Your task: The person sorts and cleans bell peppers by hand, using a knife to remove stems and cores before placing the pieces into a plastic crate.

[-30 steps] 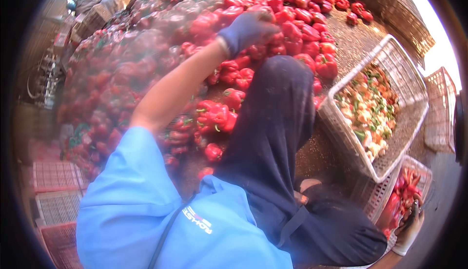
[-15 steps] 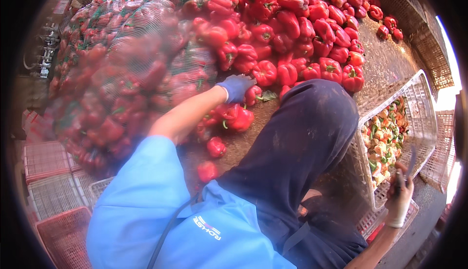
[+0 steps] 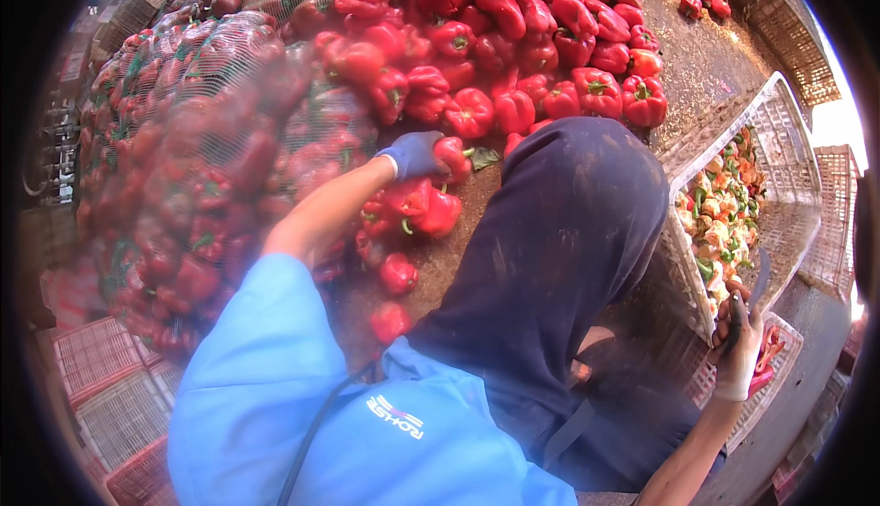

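My left hand (image 3: pixel 414 155), in a blue glove, is closed around a red bell pepper (image 3: pixel 451 159) whose green stem points right. More loose peppers (image 3: pixel 431 211) lie just below it, and a big heap of red bell peppers (image 3: pixel 527 57) rises beyond. Over at the right, my right hand (image 3: pixel 739 336) grips a knife (image 3: pixel 762 277) with its blade pointing up. The knife's handle is mostly hidden in the fingers. Beside that hand stands a white plastic crate (image 3: pixel 680 258) holding cut pepper cores (image 3: pixel 724 217).
Mesh sacks full of peppers (image 3: pixel 202 139) are piled at the left, partly blurred. Several crates (image 3: pixel 119 405) stand at the lower left. A low crate (image 3: pixel 770 378) with red pepper pieces sits below my right hand. My bent knee (image 3: pixel 587 167) comes between both hands.
My left hand has closed on a pepper it was reaching over. My right hand, with the knife, has shifted slightly beside the crate. The whole view has moved a little.
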Available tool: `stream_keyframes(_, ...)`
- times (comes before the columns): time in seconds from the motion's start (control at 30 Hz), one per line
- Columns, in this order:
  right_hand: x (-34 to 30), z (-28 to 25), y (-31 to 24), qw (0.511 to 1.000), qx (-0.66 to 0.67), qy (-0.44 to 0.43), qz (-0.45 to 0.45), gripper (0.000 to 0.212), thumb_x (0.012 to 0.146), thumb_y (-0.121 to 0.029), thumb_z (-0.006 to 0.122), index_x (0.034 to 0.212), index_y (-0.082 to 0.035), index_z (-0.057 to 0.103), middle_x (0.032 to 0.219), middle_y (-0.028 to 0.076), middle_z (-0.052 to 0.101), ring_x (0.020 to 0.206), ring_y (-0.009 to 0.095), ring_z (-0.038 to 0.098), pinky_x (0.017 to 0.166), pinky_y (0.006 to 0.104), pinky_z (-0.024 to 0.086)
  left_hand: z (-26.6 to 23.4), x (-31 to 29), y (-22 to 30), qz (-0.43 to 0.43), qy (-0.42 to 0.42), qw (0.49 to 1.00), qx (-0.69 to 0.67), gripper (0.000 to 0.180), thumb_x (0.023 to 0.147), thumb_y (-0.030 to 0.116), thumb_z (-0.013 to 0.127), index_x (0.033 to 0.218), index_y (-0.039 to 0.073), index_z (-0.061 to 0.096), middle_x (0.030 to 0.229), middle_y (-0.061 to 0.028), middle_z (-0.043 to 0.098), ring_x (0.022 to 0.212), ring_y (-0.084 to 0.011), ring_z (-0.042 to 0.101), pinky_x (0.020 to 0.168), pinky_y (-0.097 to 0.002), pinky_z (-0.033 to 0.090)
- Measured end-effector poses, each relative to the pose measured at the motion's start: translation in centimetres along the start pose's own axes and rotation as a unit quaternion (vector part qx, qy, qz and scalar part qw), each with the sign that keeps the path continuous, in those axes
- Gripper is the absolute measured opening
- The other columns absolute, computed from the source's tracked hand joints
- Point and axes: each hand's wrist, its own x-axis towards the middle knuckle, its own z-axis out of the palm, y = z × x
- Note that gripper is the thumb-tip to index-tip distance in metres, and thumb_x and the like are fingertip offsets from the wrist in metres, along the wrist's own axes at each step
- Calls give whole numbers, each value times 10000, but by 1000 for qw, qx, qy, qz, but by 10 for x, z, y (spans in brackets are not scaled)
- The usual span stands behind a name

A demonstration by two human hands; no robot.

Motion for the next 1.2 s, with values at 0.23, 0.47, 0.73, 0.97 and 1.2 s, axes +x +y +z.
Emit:
stream_keyframes(0.23,0,10,-5,997,71,3,30,357,1111,-246,607,1406,-46,637,815,-45,582,516,25,438,413,207,352,-1,-12,28,-25,38,998,30,791,770,465,881,1368,9,635,1271,-268,722,1187,-415,706,1027,-451,547)
stream_keyframes(0.47,-5,21,6,997,78,-5,-12,368,1115,-238,614,1416,-28,633,832,-36,599,519,22,436,420,199,350,23,-7,-15,86,123,988,-27,600,912,393,799,1359,8,688,1206,-232,754,1115,-348,739,986,-403,566)
stream_keyframes(0.73,5,-3,40,971,221,-10,91,377,1118,-261,620,1426,-45,637,826,-41,585,529,13,433,425,193,342,6,-18,-55,-117,155,977,-92,338,972,195,662,1272,74,761,1170,-197,786,1121,-372,745,998,-452,569)
stream_keyframes(0.97,-7,13,10,997,69,27,33,374,1120,-259,614,1427,-48,640,827,-38,586,531,12,435,425,191,339,-39,-10,-7,-94,162,982,-23,416,941,313,758,1274,63,745,1170,-217,779,1103,-402,743,986,-440,571)
stream_keyframes(1.2,-2,9,29,989,139,-15,55,368,1121,-245,603,1421,-37,641,831,-29,589,545,19,448,432,192,351,-8,-11,-32,-57,3,997,-48,489,879,291,793,1301,49,742,1233,-208,770,1159,-354,736,1013,-412,565)
